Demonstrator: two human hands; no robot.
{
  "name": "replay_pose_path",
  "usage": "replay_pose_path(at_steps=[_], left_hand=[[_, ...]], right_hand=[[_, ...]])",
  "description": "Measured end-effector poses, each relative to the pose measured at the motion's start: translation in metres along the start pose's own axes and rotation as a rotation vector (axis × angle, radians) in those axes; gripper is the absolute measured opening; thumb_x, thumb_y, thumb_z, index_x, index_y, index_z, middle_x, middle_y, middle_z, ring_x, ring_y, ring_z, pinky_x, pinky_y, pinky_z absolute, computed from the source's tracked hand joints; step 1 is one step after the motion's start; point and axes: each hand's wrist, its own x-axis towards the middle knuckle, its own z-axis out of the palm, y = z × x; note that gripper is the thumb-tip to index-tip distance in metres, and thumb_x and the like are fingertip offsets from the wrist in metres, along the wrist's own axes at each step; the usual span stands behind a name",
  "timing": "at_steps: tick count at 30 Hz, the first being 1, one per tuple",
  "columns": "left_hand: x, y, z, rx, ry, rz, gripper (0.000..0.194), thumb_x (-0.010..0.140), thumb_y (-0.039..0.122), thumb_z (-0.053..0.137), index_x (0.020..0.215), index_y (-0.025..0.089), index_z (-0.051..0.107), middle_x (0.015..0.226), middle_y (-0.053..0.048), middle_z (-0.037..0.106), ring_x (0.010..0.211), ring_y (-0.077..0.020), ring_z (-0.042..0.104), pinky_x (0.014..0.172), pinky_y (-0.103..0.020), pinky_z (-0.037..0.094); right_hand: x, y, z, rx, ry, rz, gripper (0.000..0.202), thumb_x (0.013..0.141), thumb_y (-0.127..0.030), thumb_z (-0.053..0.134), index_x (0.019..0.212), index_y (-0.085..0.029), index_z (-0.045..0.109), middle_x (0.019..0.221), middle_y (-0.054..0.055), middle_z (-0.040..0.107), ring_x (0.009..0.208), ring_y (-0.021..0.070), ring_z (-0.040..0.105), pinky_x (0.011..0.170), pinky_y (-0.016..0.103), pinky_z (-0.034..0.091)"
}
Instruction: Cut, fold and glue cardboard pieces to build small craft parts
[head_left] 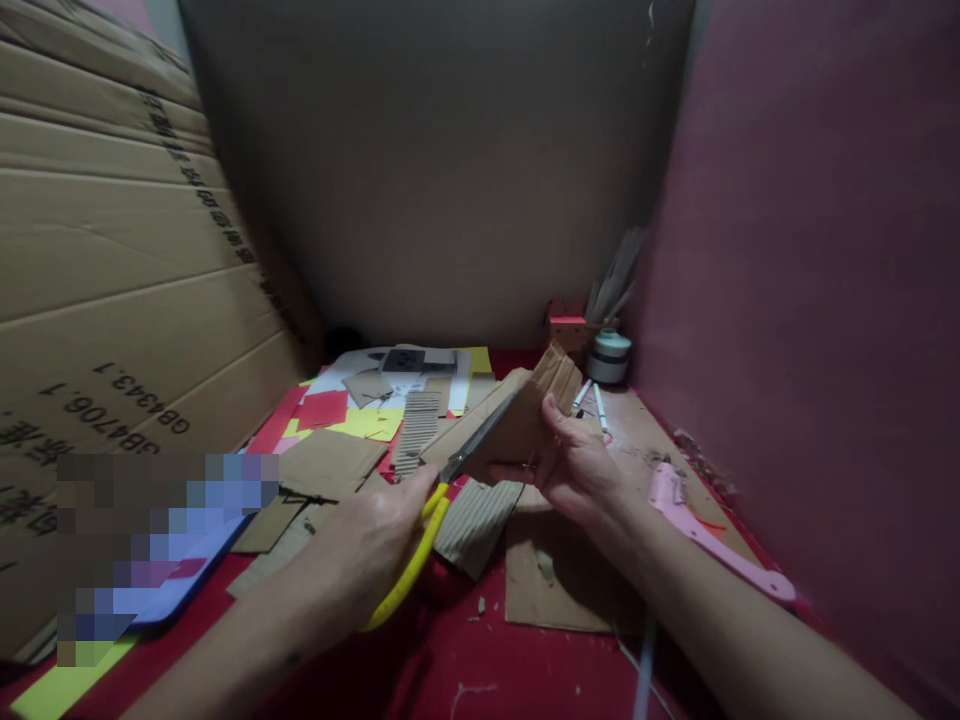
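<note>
My left hand (390, 530) is closed around the yellow handles of a pair of scissors (420, 565). The scissors' blades (487, 430) point up and to the right, along a folded piece of brown cardboard (517, 415). At its right side, my right hand (574, 460) grips this cardboard, thumb in front and fingers behind or below. Whether the blades are biting into the cardboard or only lie against it, I cannot tell. Beneath the hands are a corrugated strip (480, 525) and a flat cardboard sheet (559, 585) on the red surface (450, 660).
A large cardboard box (135, 250) walls the left side, beside a blue device (187, 570), partly pixelated. Cut cardboard (322, 462) and coloured paper (322, 408) lie behind. To the right are a pink plastic tool (720, 550), white pens (600, 405) and a pale green jar (609, 355).
</note>
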Motion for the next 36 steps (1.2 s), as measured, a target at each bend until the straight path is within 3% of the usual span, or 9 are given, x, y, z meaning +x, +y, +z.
replay_pose_path(at_steps=[5,9,12,16,22,26,31,34,36], left_hand=[[0.002,0.012,-0.004,0.032,-0.049,0.035,0.051,0.079,0.019,0.038,0.130,0.015,0.036,0.108,-0.015,0.062,0.089,-0.0253,0.061,0.070,-0.033,0.046],[0.005,0.017,-0.003,0.003,-0.051,-0.031,0.049,0.081,0.021,0.037,0.130,0.016,0.034,0.109,-0.014,0.061,0.095,-0.0257,0.060,0.076,-0.037,0.046],[0.005,0.017,-0.001,0.013,-0.042,-0.040,0.051,0.078,0.022,0.040,0.128,0.017,0.034,0.104,-0.014,0.062,0.092,-0.0258,0.060,0.075,-0.037,0.047],[0.003,0.016,-0.003,0.131,-0.058,0.050,0.048,0.070,0.019,0.044,0.118,0.015,0.041,0.089,-0.012,0.063,0.076,-0.0246,0.062,0.061,-0.031,0.045],[0.005,0.018,-0.004,0.340,-0.095,0.015,0.050,0.065,0.013,0.043,0.115,0.010,0.042,0.072,-0.010,0.064,0.062,-0.0253,0.061,0.051,-0.030,0.040],[0.003,0.021,-0.001,0.230,-0.038,0.033,0.043,0.072,0.016,0.039,0.114,0.012,0.046,0.076,-0.011,0.065,0.064,-0.0255,0.062,0.054,-0.032,0.044],[0.004,0.019,0.000,0.016,0.102,-0.011,0.056,0.081,0.023,0.038,0.136,0.020,0.028,0.119,-0.014,0.058,0.096,-0.0261,0.061,0.077,-0.035,0.048],[0.005,0.017,0.000,-0.040,0.091,-0.083,0.056,0.084,0.024,0.033,0.139,0.025,0.024,0.119,-0.010,0.059,0.098,-0.0245,0.060,0.078,-0.035,0.047],[0.005,0.016,0.001,-0.037,0.038,-0.095,0.060,0.080,0.023,0.035,0.139,0.023,0.023,0.110,-0.011,0.063,0.093,-0.0252,0.062,0.075,-0.035,0.048]], right_hand=[[-0.001,0.001,0.000,0.008,0.011,-0.003,0.023,0.085,-0.035,0.055,0.105,-0.022,0.058,0.094,0.006,0.071,0.099,0.0240,0.062,0.083,0.056,0.045],[0.000,0.002,-0.001,0.001,-0.038,0.021,0.026,0.086,-0.036,0.053,0.107,-0.022,0.057,0.097,0.008,0.070,0.100,0.0250,0.061,0.082,0.057,0.045],[0.001,0.003,-0.001,-0.007,-0.030,0.031,0.027,0.085,-0.035,0.054,0.109,-0.022,0.057,0.098,0.008,0.069,0.099,0.0252,0.061,0.082,0.057,0.046],[0.000,0.004,-0.001,-0.006,-0.024,0.030,0.024,0.085,-0.034,0.054,0.106,-0.022,0.058,0.096,0.007,0.070,0.099,0.0246,0.062,0.082,0.057,0.046],[-0.002,0.005,0.002,0.004,-0.040,0.035,0.023,0.085,-0.034,0.054,0.103,-0.021,0.059,0.093,0.007,0.070,0.096,0.0250,0.063,0.081,0.057,0.046],[-0.003,0.007,0.004,-0.004,-0.067,0.041,0.024,0.085,-0.035,0.054,0.103,-0.020,0.059,0.091,0.007,0.070,0.093,0.0253,0.064,0.079,0.055,0.048],[0.000,0.006,0.001,0.025,-0.025,0.017,0.024,0.084,-0.037,0.055,0.100,-0.020,0.060,0.088,0.005,0.071,0.091,0.0240,0.064,0.081,0.056,0.047],[0.002,0.006,0.000,0.054,0.014,0.005,0.023,0.082,-0.038,0.058,0.096,-0.020,0.061,0.080,0.003,0.071,0.086,0.0227,0.065,0.083,0.055,0.046],[0.002,0.005,0.001,0.066,0.032,0.003,0.023,0.082,-0.039,0.057,0.093,-0.020,0.062,0.075,0.003,0.071,0.082,0.0223,0.066,0.083,0.055,0.047]])
